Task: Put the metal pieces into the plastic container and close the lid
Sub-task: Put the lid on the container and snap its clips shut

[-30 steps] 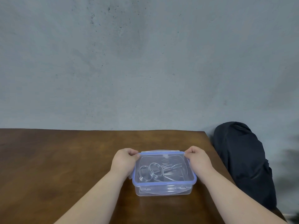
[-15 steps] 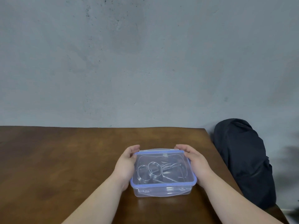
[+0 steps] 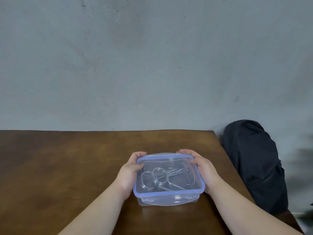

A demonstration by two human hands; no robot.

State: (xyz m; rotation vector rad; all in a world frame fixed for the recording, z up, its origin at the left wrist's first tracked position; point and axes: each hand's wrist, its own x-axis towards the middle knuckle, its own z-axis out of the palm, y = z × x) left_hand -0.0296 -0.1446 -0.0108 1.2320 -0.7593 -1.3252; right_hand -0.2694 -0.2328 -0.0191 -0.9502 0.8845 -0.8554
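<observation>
A clear plastic container [image 3: 167, 200] stands on the brown wooden table [image 3: 59, 167], with its blue-rimmed lid [image 3: 169, 191] lying on top. Through the lid I see coiled metal pieces [image 3: 157, 178] inside. My left hand [image 3: 128, 173] grips the container's left side, fingers curled over the far left corner and thumb on the lid. My right hand [image 3: 203, 168] holds the right side the same way, fingers at the far right corner. The front latch flap [image 3: 169, 198] hangs down against the container's front wall.
The table's right edge runs close beside the container. A dark bag [image 3: 254, 167] sits just past that edge, against the grey wall [image 3: 152, 65]. Bare wood stretches to the left and behind the container.
Both hands slid from the container's far corners down along its sides and now clasp it more fully. The container shifted slightly toward me.
</observation>
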